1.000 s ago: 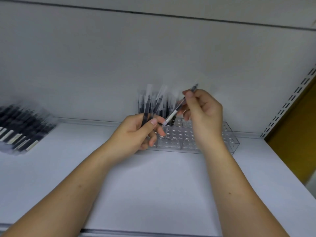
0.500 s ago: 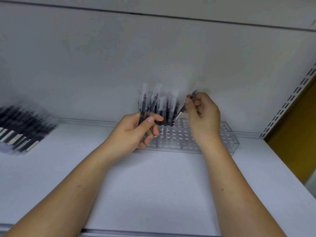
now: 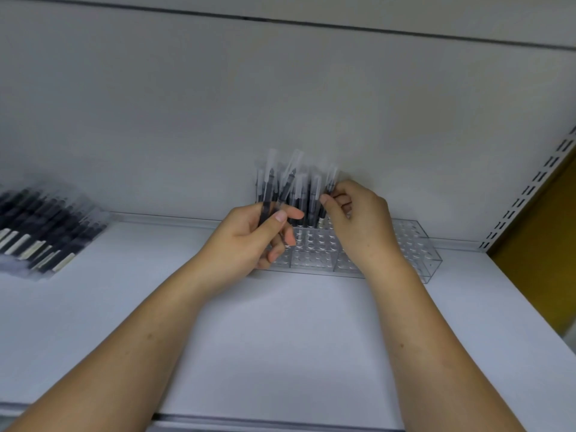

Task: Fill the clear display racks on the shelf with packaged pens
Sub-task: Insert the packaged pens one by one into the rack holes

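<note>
Head, right hand (image 3: 361, 222): pinches pen (image 3: 329, 187), now lowered into rack (image 3: 417, 244); insertion nearly done.
Left hand (image 3: 249, 235): grips spare pens (image 3: 266, 198), rack's left.

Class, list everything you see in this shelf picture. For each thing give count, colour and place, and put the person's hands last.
display rack: one, clear, at the back of the shelf, right of centre
standing pens: several, count unclear, dark in clear sleeves, upright in the rack's left part
bundle of pens: a few, dark, gripped in the left hand
single pen: one, dark, upright beside the standing pens
pile of pens: many, dark with pale ends, lying at far left
shelf: one, white
back panel: one, white, behind the rack
slotted upright: one, white, right edge
left hand: holds the bundle
right hand: pinches the single pen
</note>
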A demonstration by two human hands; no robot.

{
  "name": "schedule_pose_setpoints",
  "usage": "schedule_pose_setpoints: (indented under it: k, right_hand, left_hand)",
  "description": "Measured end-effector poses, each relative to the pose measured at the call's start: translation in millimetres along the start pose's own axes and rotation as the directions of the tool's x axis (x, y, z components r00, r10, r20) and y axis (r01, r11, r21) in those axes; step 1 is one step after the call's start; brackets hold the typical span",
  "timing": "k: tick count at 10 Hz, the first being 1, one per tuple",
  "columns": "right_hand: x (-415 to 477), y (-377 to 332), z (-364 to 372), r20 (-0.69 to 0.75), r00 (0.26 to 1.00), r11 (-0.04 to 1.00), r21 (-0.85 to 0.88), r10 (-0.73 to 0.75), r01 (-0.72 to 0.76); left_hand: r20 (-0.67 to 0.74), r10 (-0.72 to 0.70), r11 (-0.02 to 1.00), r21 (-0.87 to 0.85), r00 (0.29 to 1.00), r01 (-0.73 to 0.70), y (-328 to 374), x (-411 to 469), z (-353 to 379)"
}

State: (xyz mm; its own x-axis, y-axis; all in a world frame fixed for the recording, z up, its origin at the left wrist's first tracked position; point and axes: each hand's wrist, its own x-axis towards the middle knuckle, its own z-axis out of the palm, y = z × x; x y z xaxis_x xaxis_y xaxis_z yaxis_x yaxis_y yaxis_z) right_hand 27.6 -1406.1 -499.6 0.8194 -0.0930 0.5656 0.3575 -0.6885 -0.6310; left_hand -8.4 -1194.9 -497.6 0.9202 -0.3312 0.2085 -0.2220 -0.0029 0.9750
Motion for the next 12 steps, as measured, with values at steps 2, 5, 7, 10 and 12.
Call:
schedule_pose_setpoints:
  k: [2,5,7,10,12]
  right_hand:
    - [0.7,-2.6,-0.7,0.008,1.0,1.0,-0.03,0.0,0.0]
    - [-3.4,-6.9,-2.2,0.016,0.995,0.994,0.02,0.103,-0.103]
    - [-2.4,-4.3,-3.7,-0.009,0.99,0.99,0.014,0.137,-0.137]
    - [-3.1,0.4,-2.3,0.074,0.987,0.989,-0.06,0.142,-0.137]
    - [-4.2,-1.2,-4.5,0.068,0.989,0.985,-0.116,0.133,-0.125]
  left_hand:
    - [0.006,-0.009,1.0,0.012,1.0,0.009,-0.4,-0.3,0.5]
    - [0.003,-0.015,0.999,0.03,1.0,0.015,-0.6,0.5,0.1]
    - [0.004,-0.011,0.999,0.035,1.0,0.011,-0.9,0.5,-0.8]
    - [0.007,-0.007,0.999,0.044,1.0,0.007,-0.5,0.6,-0.6]
    - [0.009,-0.008,0.999,0.044,1.0,0.008,-0.3,0.1,-0.6]
